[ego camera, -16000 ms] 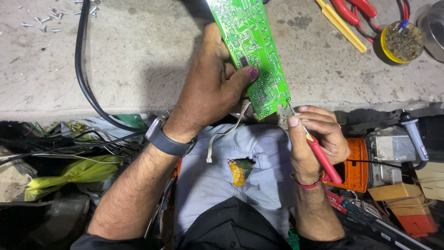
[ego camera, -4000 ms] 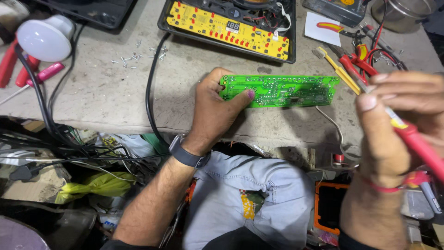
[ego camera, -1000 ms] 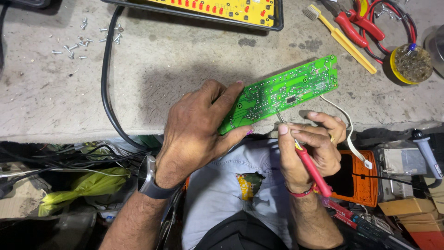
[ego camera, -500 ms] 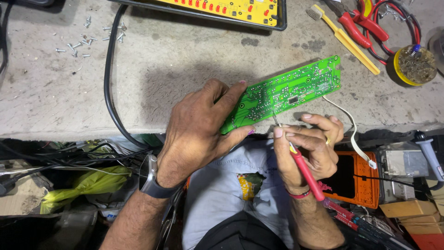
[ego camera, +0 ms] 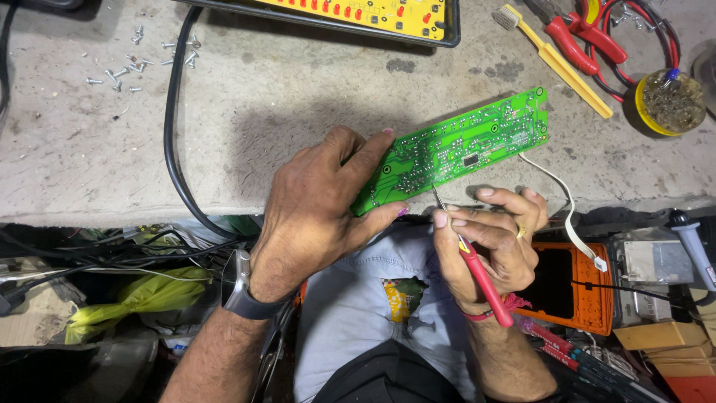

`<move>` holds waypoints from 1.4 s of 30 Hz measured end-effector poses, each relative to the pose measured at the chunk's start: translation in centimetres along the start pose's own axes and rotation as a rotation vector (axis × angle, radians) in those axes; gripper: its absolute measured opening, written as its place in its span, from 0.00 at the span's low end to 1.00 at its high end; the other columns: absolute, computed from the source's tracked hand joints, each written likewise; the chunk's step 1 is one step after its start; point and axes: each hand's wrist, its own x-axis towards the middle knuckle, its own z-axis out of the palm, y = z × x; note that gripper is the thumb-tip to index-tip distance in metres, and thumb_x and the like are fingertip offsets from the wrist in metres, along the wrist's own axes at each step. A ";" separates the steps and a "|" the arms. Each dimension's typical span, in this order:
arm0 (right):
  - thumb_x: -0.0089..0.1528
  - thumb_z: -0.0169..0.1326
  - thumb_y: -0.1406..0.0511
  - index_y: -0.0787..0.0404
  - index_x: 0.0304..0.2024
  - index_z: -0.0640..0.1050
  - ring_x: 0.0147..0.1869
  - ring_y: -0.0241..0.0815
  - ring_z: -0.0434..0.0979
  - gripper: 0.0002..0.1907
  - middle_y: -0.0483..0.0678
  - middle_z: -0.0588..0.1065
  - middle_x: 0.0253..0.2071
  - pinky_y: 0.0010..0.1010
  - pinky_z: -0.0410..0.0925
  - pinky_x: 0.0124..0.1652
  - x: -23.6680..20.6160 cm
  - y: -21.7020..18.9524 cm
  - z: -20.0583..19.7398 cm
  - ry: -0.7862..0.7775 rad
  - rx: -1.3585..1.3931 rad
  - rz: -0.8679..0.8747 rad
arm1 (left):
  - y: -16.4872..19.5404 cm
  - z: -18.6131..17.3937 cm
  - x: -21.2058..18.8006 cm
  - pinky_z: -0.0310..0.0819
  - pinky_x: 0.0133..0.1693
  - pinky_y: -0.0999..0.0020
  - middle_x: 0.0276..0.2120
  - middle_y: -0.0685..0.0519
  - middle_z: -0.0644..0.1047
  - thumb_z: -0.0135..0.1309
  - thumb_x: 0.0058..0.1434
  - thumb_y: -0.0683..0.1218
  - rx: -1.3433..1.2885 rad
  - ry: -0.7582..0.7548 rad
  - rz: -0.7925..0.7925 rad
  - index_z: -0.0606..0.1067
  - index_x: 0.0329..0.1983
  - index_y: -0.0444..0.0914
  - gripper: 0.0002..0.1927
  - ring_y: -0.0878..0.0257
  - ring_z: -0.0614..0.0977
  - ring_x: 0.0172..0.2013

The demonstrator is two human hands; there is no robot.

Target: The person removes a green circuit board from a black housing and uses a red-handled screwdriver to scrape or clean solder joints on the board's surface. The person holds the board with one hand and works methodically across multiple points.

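The left hand grips one end of the green circuit board over the edge of the grey table, while the right hand pinches a red-handled screwdriver with its tip touching the board.

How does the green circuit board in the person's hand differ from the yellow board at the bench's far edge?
The green circuit board is slim, bare and tilted, with the left hand gripping one end; the yellow board sits in a black tray, untouched. The green one shows solder tracks; the yellow one shows red dots. A probe tip touches only the green one. Both are flat and rectangular.
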 end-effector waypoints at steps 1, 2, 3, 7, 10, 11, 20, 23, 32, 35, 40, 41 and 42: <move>0.59 0.70 0.70 0.57 0.33 0.75 0.57 0.42 0.76 0.12 0.45 0.82 0.35 0.43 0.53 0.70 0.0 0.0 0.0 -0.008 0.004 -0.014 | 0.0 0.0 0.0 0.73 0.39 0.55 0.41 0.47 0.73 0.68 0.56 0.57 -0.002 0.001 -0.001 0.72 0.64 0.36 0.37 0.49 0.79 0.37; 0.60 0.69 0.70 0.57 0.34 0.76 0.57 0.41 0.77 0.12 0.45 0.82 0.36 0.42 0.53 0.70 0.0 0.0 0.0 0.009 -0.001 0.008 | 0.0 0.0 0.0 0.73 0.38 0.55 0.41 0.47 0.73 0.68 0.56 0.57 0.000 -0.001 0.002 0.72 0.64 0.36 0.37 0.49 0.78 0.37; 0.61 0.69 0.71 0.57 0.35 0.76 0.57 0.41 0.77 0.12 0.45 0.82 0.37 0.42 0.54 0.71 0.0 0.0 0.0 0.024 -0.002 0.029 | 0.0 0.0 0.0 0.73 0.38 0.55 0.41 0.47 0.72 0.68 0.57 0.57 0.003 -0.002 0.000 0.72 0.65 0.36 0.37 0.49 0.78 0.37; 0.58 0.70 0.70 0.57 0.32 0.75 0.56 0.43 0.77 0.14 0.45 0.81 0.34 0.47 0.55 0.71 -0.1 0.0 0.0 -0.011 -0.029 -0.071 | 0.0 0.0 0.0 0.73 0.38 0.55 0.41 0.47 0.72 0.68 0.57 0.58 0.002 -0.002 -0.007 0.72 0.64 0.36 0.37 0.49 0.78 0.36; 0.63 0.69 0.70 0.57 0.36 0.75 0.57 0.42 0.77 0.13 0.44 0.82 0.36 0.42 0.55 0.69 -0.2 0.0 -0.1 0.023 0.006 0.032 | 0.0 0.0 0.0 0.72 0.37 0.55 0.40 0.47 0.72 0.68 0.57 0.58 0.004 -0.002 0.002 0.72 0.64 0.35 0.37 0.49 0.78 0.36; 0.63 0.69 0.70 0.57 0.36 0.75 0.57 0.42 0.77 0.12 0.44 0.82 0.36 0.41 0.55 0.69 -0.2 0.0 -0.1 0.018 0.012 0.037 | 0.1 -0.1 0.0 0.72 0.37 0.55 0.40 0.47 0.72 0.68 0.57 0.58 0.007 0.000 -0.004 0.72 0.64 0.35 0.37 0.49 0.78 0.36; 0.61 0.69 0.70 0.57 0.34 0.76 0.56 0.40 0.76 0.12 0.45 0.82 0.37 0.44 0.53 0.70 0.3 -0.6 0.3 0.002 0.018 0.028 | 0.0 0.0 0.0 0.73 0.38 0.55 0.40 0.47 0.72 0.67 0.57 0.57 0.000 0.003 0.004 0.72 0.64 0.35 0.36 0.49 0.78 0.36; 0.61 0.69 0.71 0.57 0.34 0.76 0.56 0.41 0.75 0.11 0.46 0.82 0.37 0.43 0.53 0.71 0.4 -0.8 0.3 -0.007 0.026 0.017 | 0.1 -0.1 -0.1 0.73 0.39 0.55 0.41 0.47 0.72 0.67 0.58 0.57 -0.010 0.017 0.015 0.72 0.64 0.35 0.36 0.49 0.78 0.37; 0.58 0.68 0.70 0.57 0.31 0.76 0.54 0.41 0.77 0.11 0.45 0.82 0.34 0.44 0.63 0.62 0.9 -0.8 0.4 0.040 0.048 0.134 | 0.0 -0.3 0.0 0.72 0.37 0.54 0.40 0.47 0.72 0.67 0.57 0.57 0.004 0.002 0.009 0.72 0.64 0.35 0.36 0.49 0.78 0.36; 0.60 0.69 0.71 0.59 0.35 0.76 0.56 0.41 0.77 0.12 0.47 0.82 0.37 0.38 0.61 0.64 0.9 -0.8 0.4 0.006 0.013 0.026 | 0.0 -0.2 0.1 0.72 0.37 0.55 0.40 0.47 0.72 0.67 0.57 0.57 -0.007 0.000 0.016 0.72 0.64 0.34 0.37 0.50 0.78 0.36; 0.55 0.67 0.73 0.60 0.31 0.75 0.52 0.42 0.76 0.11 0.47 0.80 0.33 0.41 0.58 0.65 0.9 -0.8 0.3 0.000 0.027 0.007 | 0.0 -0.2 -0.1 0.73 0.37 0.56 0.40 0.47 0.72 0.67 0.58 0.57 -0.013 0.009 0.004 0.72 0.65 0.35 0.36 0.50 0.78 0.36; 0.58 0.67 0.73 0.59 0.33 0.75 0.53 0.41 0.75 0.11 0.47 0.81 0.35 0.38 0.60 0.64 0.9 -0.7 0.2 0.001 0.045 0.029 | 0.0 -0.1 -0.1 0.73 0.37 0.56 0.40 0.47 0.72 0.67 0.58 0.57 -0.014 0.007 0.009 0.72 0.65 0.35 0.36 0.50 0.78 0.36; 0.61 0.68 0.73 0.59 0.35 0.76 0.54 0.40 0.75 0.11 0.46 0.82 0.37 0.35 0.62 0.62 1.0 -0.7 0.2 0.001 0.068 0.049 | 0.0 -0.2 -0.1 0.73 0.37 0.56 0.40 0.47 0.72 0.67 0.58 0.57 -0.013 0.008 0.012 0.72 0.65 0.35 0.37 0.50 0.78 0.36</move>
